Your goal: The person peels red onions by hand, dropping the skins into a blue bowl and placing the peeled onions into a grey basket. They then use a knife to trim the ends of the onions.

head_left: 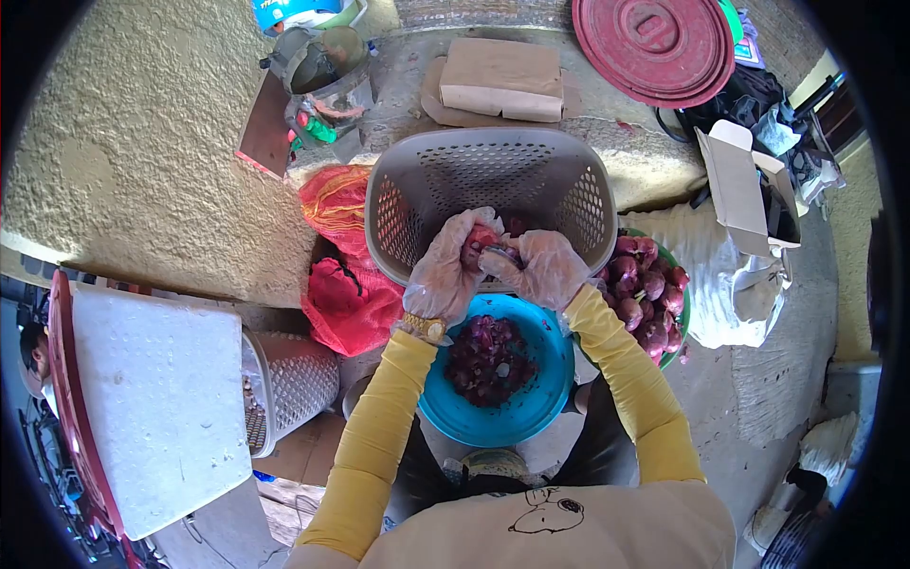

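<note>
Both my hands wear clear plastic gloves and meet over the near rim of a grey perforated basket. My left hand is closed around a red onion. Close against it, my right hand has its fingers pressed together on something small that I cannot make out. Below them a blue basin holds purple-red onion pieces and skins. To the right of my hands, whole red onions fill a green container, partly hidden by my right forearm.
Red mesh sacks lie left of the basket. A white board and a tipped-over perforated basket stand at the left. Behind are a cardboard box and a red lid. A white sack lies at the right.
</note>
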Demonstrator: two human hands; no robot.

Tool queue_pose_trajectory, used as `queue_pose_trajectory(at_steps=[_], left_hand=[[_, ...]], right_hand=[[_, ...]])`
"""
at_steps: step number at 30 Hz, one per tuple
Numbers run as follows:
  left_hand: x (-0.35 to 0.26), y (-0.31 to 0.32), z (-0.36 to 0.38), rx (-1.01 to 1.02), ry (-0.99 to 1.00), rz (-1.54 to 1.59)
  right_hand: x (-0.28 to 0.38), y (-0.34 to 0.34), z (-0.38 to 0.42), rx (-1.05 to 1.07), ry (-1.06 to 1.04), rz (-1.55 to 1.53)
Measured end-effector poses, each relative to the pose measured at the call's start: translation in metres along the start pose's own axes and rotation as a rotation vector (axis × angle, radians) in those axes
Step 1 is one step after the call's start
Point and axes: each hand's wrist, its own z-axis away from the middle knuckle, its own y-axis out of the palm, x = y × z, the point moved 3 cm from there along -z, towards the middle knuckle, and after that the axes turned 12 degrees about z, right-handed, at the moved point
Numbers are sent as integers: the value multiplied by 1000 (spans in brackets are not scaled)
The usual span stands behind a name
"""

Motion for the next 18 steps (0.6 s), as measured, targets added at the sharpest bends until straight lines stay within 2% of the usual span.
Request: queue_pose_trajectory(at_steps=[2,6,8,11,13,18], left_hand=[[1,-6,0,-19,-44,128],[0,-6,2,33,-153,176],[3,-5,4,-17,-181,231],[7,-11,3,8,-212,270],[7,-12,2,-10,-207,258],[7,-13,4,35,-142,130]], right_hand=[[-5,2,-1,41,-3,41],[-11,8,0,-45,-113,272],[-12,6,0,-63,-142,334],[-16,8,-1,40,-158,503],[-17,7,1,-52,-208,531],[-16,10,2,-30,-280,555]])
